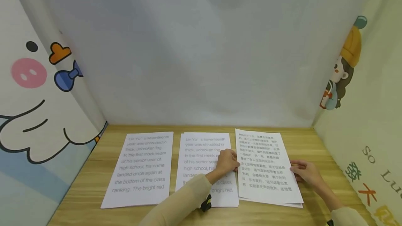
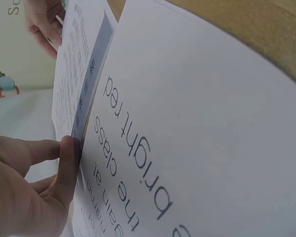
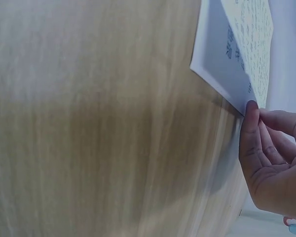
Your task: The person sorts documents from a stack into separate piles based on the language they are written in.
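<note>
At the right of the head view, a printed sheet of Chinese text (image 1: 260,166) lies slightly turned over another printed sheet (image 3: 212,54), whose lower corner sticks out. My left hand (image 1: 226,163) pinches the upper sheet's left edge between thumb and fingers, its forearm crossing the middle stack of English-text paper (image 1: 201,144). On the opposite side, my right hand (image 1: 306,173) pinches the right edge with thumb and fingertips. The right wrist view shows that edge lifted, with a gap above the lower sheet. Along the left edge, the paper (image 2: 96,59) also bends up.
A second stack of English-text paper (image 1: 138,166) lies at the left on the wood-grain table (image 1: 84,184). A pale back wall (image 1: 201,62) rises behind the table. Cartoon-printed side walls (image 1: 34,121) stand close at left and right.
</note>
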Motion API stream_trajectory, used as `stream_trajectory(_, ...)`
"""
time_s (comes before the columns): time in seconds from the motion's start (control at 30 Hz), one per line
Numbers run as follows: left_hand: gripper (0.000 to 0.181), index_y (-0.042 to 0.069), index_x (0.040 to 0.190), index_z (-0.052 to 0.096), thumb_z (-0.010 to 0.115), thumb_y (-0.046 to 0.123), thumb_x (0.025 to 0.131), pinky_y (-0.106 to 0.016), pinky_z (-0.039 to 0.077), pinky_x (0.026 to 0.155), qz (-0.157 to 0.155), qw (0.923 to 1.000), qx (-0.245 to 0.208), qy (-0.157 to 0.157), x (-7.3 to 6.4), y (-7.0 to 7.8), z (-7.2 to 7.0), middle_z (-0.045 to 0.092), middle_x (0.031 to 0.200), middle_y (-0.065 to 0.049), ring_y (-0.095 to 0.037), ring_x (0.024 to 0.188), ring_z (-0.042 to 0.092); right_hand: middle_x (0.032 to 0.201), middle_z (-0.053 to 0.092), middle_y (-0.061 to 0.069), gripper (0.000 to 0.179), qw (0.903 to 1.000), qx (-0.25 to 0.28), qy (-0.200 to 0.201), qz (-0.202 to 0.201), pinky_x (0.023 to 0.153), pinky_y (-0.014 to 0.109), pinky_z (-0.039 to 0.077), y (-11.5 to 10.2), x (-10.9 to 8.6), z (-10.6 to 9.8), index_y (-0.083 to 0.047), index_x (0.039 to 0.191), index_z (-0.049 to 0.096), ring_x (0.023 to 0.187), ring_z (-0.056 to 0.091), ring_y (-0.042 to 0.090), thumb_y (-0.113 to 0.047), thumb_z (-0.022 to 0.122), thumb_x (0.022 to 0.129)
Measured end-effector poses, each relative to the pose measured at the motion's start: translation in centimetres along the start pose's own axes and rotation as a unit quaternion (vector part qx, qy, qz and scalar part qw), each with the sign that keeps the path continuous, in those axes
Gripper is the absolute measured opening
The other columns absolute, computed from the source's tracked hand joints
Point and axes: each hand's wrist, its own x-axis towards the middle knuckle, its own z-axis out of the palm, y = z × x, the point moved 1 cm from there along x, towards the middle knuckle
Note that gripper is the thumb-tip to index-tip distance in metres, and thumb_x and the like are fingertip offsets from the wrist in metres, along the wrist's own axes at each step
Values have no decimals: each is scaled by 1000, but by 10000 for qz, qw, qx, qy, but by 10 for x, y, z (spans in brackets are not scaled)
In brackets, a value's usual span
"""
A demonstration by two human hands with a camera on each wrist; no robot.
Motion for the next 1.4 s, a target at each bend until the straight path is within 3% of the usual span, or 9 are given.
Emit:
stream_trajectory(0.17, 14, -9, 94, 74, 76, -5, 82, -13, 44, 41, 148, 9993, 346, -26, -2, 1, 4, 60, 47, -3, -4, 37, 52, 98, 71, 17, 44, 9992, -325, 164, -135, 61, 23, 61, 2, -5, 1, 19, 133, 53, 72, 66, 8, -5, 63, 98)
stream_trajectory(0.3, 2, -6, 81, 75, 76, -6, 80, -14, 41, 36, 19, 9993, 373, -56, -3, 5, 5, 56, 43, -2, -6, 35, 51, 98, 71, 21, 42, 9974, -574, 262, -349, 59, 22, 59, 2, -8, 2, 19, 130, 56, 73, 65, 8, -5, 65, 96)
stream_trajectory(0.57, 17, -12, 93, 73, 77, -7, 78, -17, 49, 39, 12, 9997, 228, -116, -7, 10, 10, 63, 49, -6, -6, 37, 56, 103, 69, 30, 40, 9934, -1000, 370, -414, 57, 22, 57, 1, -15, -1, 20, 125, 59, 78, 65, 14, -5, 65, 94)
stream_trajectory(0.83, 9, -8, 88, 73, 76, -5, 80, -17, 48, 39, -196, 9995, 43, -243, -13, 15, 12, 65, 51, -8, -12, 41, 61, 100, 70, 25, 40, 9953, -830, 398, -311, 57, 22, 57, 6, -20, -5, 19, 127, 59, 70, 63, 8, -4, 64, 95)
stream_trajectory(0.97, 8, -4, 73, 70, 74, -4, 81, -18, 49, 40, -188, 9996, 6, -233, -15, 14, 11, 66, 53, -10, -16, 42, 65, 101, 72, 22, 40, 9956, -791, 436, -260, 58, 22, 57, 7, -24, -7, 16, 129, 59, 70, 63, 6, -7, 63, 97)
stream_trajectory(1.07, 6, -8, 85, 72, 73, -3, 81, -20, 53, 44, -94, 9997, -77, -220, -15, 11, 6, 67, 55, -10, -18, 44, 67, 97, 73, 19, 39, 9969, -643, 389, -227, 58, 22, 57, 5, -26, -11, 17, 130, 58, 68, 63, 7, -8, 59, 100)
stream_trajectory(1.23, 38, -11, 120, 64, 69, -1, 84, -23, 60, 55, -214, 9971, -574, -457, -13, 9, -11, 72, 70, -15, -23, 53, 72, 94, 71, 18, 40, 9976, -569, 350, -181, 59, 24, 59, -4, -28, -12, 19, 130, 56, 70, 64, 10, -10, 55, 104)
stream_trajectory(1.4, 34, -9, 123, 63, 66, -2, 90, -27, 62, 57, -152, 9925, -1136, -416, -9, 10, -35, 74, 91, -20, -24, 61, 74, 101, 71, 24, 38, 9959, -727, 355, -397, 58, 25, 59, -16, -29, -4, 17, 130, 58, 73, 65, 9, -10, 56, 103)
